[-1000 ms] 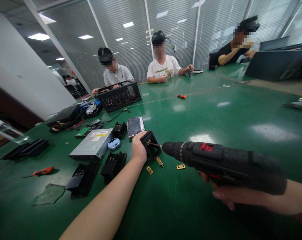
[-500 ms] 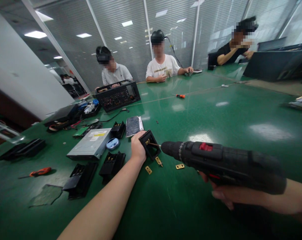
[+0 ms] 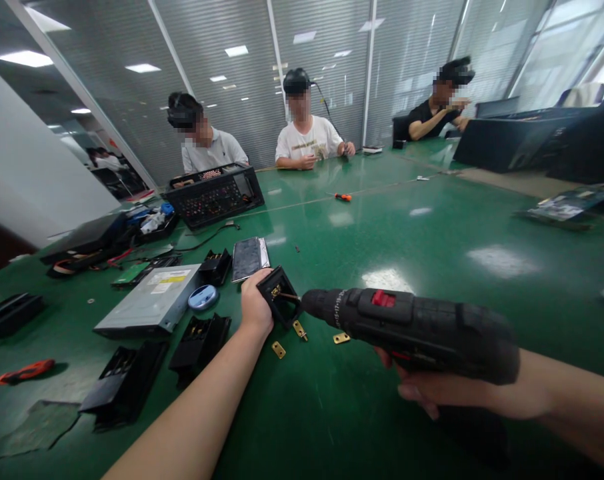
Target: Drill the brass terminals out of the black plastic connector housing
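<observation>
My left hand (image 3: 257, 303) grips a black plastic housing (image 3: 288, 312) by its left side, tilted above the green table. Gold-coloured metal parts (image 3: 277, 292) show inside its opening. My right hand (image 3: 422, 390) is wrapped around the handle of a black cordless drill (image 3: 417, 327) with a red switch on top. The drill's thin bit (image 3: 289, 297) reaches into the housing at the metal parts; whether it sits in a screw is too small to tell. Below lie a brass plate (image 3: 279, 350), a second brass plate with a screw (image 3: 300, 331) and a third brass plate (image 3: 341, 338).
Left of my arm are black plastic housings (image 3: 201, 343), a silver disc drive (image 3: 149, 300), a blue round object (image 3: 203, 297) and an orange screwdriver (image 3: 26, 372). A black computer case (image 3: 215, 200) stands farther back. Three co-workers sit across the table, one in black (image 3: 429, 123).
The whole scene has shifted left as the head view turned right. Both hands keep their grips, and the drill bit stays inside the housing.
</observation>
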Tool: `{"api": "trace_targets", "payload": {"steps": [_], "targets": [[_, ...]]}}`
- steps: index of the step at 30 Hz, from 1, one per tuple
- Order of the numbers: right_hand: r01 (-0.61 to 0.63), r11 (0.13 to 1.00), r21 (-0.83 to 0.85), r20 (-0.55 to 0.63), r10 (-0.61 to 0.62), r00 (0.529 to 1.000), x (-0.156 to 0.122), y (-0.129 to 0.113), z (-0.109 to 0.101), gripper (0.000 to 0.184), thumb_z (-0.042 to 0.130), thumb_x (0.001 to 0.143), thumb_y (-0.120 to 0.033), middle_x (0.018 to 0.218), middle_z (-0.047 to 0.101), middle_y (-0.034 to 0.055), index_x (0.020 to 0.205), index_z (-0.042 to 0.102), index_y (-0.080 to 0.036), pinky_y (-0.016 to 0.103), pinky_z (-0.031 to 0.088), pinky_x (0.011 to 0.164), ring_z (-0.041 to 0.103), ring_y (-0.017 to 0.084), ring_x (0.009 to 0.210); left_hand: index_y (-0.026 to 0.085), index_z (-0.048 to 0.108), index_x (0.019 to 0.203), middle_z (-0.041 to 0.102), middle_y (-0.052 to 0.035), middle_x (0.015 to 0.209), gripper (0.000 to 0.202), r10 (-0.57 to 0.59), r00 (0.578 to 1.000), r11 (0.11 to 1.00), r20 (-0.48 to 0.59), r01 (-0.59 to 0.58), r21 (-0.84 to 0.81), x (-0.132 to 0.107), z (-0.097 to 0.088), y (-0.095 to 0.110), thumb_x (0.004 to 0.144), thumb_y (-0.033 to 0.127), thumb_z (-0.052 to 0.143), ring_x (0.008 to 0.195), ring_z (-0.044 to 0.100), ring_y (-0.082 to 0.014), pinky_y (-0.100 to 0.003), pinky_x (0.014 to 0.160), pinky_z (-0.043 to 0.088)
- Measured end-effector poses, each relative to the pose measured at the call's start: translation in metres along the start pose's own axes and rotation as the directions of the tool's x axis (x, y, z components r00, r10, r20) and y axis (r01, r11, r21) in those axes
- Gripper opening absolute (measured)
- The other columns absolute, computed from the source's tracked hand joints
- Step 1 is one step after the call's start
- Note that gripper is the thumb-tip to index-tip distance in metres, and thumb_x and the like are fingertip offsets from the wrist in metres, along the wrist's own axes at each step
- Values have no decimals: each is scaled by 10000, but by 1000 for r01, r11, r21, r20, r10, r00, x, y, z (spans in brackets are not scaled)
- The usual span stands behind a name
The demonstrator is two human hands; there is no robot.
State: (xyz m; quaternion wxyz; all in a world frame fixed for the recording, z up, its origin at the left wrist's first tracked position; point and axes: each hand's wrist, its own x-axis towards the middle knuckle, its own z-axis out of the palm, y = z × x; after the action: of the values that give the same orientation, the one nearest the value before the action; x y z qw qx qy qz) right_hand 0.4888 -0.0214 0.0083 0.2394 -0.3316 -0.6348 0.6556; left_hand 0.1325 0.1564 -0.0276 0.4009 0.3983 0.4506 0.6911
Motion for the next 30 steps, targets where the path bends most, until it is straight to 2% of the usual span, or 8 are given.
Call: {"api": "trace_targets", "payload": {"steps": [4,8,13,18,20,22,24,30], "targets": [[-15,1000,28,18,14,1000,1,-1,0,478,1048,1038,-521,863,816,-25,1371,845,-245,301,696,685,815,193,719,248,846,831,836,-43,880,266,-43,996,999,-73,42,-21,-2,1,4,690,462,919,949,831,-304,-420,942,673],[-9,999,51,-16,10,1000,1,5,-3,495,1074,1022,-507,875,832,-27,1383,831,-270,300,717,682,839,198,713,252,826,815,820,-43,862,280,-37,998,999,-50,36,-16,-5,4,8,667,474,911,923,810,-298,-415,931,645],[-52,998,22,-7,53,999,1,4,0,516,1091,992,-557,870,826,-15,1343,866,-254,292,696,672,837,204,729,269,787,796,774,-25,800,302,-46,999,999,6,46,-3,-9,6,11,722,532,916,850,780,-295,-418,875,626],[-114,993,34,-179,118,977,-6,-8,11,521,1111,981,-625,940,857,-7,1315,892,-290,323,717,761,893,218,798,265,781,781,781,-32,819,324,-36,999,999,-23,36,17,-10,5,11,738,550,931,889,806,-307,-446,937,657],[-105,993,56,-153,113,982,-5,-4,9,512,1136,938,-588,914,856,-15,1298,900,-313,335,731,755,905,237,790,264,781,777,787,-34,827,329,-31,999,999,-34,31,12,-11,5,10,738,550,938,896,814,-308,-449,945,662],[-84,994,69,-63,89,994,-3,6,4,533,1155,892,-530,885,852,-21,1315,902,-330,339,733,714,907,254,767,264,782,779,793,-35,834,333,-32,999,999,-38,33,6,-11,5,9,740,552,944,905,823,-312,-453,952,667],[-72,996,61,-27,74,997,-1,17,-3,527,1125,931,-537,892,857,-10,1358,899,-326,335,728,702,912,261,785,261,791,784,806,-39,849,330,-39,998,999,-44,40,5,-10,5,7,735,549,945,923,828,-317,-460,966,670],[-73,997,22,-30,73,997,1,25,-7,525,1088,981,-588,899,842,-4,1372,886,-302,328,713,715,884,241,781,259,818,796,849,-53,905,311,-39,996,999,-86,39,4,-9,4,2,686,531,922,1004,831,-324,-466,1043,652]]}}
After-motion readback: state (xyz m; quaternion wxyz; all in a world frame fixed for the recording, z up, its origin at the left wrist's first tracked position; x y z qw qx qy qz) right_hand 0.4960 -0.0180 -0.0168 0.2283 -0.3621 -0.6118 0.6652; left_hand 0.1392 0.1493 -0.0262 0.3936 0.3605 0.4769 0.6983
